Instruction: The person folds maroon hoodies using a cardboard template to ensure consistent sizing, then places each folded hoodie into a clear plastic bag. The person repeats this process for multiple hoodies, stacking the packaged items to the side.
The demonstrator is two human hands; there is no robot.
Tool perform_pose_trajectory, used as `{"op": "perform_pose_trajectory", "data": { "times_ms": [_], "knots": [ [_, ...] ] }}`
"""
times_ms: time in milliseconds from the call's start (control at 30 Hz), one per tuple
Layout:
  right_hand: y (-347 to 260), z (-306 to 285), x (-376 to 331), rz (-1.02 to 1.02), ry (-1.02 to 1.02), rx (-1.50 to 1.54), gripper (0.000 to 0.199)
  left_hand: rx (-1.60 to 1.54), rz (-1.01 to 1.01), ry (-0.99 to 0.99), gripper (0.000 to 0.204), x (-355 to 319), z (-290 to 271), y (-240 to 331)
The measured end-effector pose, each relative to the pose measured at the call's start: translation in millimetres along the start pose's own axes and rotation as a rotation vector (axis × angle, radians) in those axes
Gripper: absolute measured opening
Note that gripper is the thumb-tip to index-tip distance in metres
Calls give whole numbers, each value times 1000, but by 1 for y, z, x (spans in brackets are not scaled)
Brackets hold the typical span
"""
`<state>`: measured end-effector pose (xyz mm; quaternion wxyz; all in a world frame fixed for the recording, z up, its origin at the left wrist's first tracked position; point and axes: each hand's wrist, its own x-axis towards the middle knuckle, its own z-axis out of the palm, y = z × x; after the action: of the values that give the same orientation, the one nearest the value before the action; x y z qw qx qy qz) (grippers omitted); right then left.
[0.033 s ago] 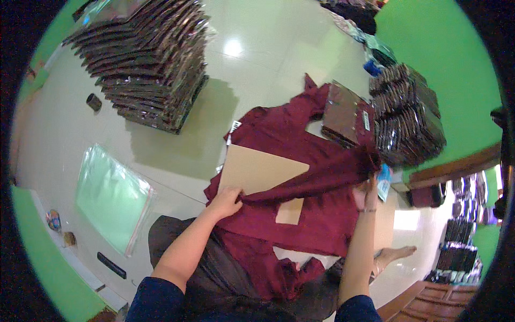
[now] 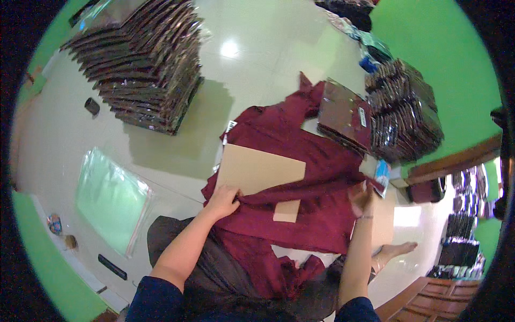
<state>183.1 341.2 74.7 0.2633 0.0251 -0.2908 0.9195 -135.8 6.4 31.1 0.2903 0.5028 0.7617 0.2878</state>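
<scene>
One maroon garment (image 2: 322, 177), spread on the pale tiled floor (image 2: 268, 53) before the seated person, a tan cardboard sheet (image 2: 260, 169) lying on it and partly wrapped by a folded edge. Left hand (image 2: 222, 201): fingers closed on that folded edge beside the cardboard; right hand (image 2: 360, 197): fingers pinched on the cloth's far side. Nearby: bagged garment stacks (image 2: 145, 70), clear bags (image 2: 110, 198).
</scene>
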Motion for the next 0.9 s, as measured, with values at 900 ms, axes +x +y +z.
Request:
{"op": "perform_pose_trajectory", "data": {
  "times_ms": [900],
  "knots": [
    [6, -68, 6, 217, 548, -2326, 35, 153, 91, 596, 38, 159, -26, -17]
  ]
}}
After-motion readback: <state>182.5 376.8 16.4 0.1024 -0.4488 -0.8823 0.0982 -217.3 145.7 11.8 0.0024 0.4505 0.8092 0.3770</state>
